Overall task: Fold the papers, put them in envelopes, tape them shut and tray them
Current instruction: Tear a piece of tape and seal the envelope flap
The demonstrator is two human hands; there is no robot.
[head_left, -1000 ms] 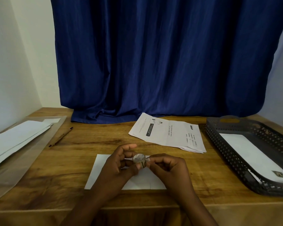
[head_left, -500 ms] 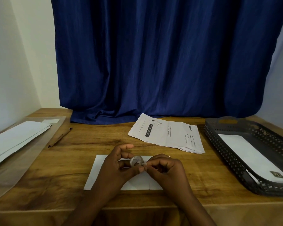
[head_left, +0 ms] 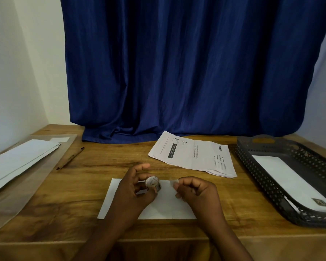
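Observation:
A white envelope (head_left: 166, 206) lies flat on the wooden table near its front edge. Above it my left hand (head_left: 134, 191) grips a small roll of clear tape (head_left: 152, 183). My right hand (head_left: 196, 191) pinches the free end of the tape (head_left: 174, 182), stretched a short way to the right of the roll. Printed papers (head_left: 194, 155) lie behind the hands. A dark perforated tray (head_left: 267, 187) at the right holds a white envelope (head_left: 290, 181) with a stamp-like mark at its near corner.
A stack of white envelopes (head_left: 17, 162) rests on a clear plastic sleeve (head_left: 26, 189) at the left. A brown pencil (head_left: 71, 158) lies beside it. A blue curtain (head_left: 186, 72) hangs behind the table.
My right hand has drawn away to the right from the roll, pulling out a short strip of tape. The left hand keeps the roll over the envelope.

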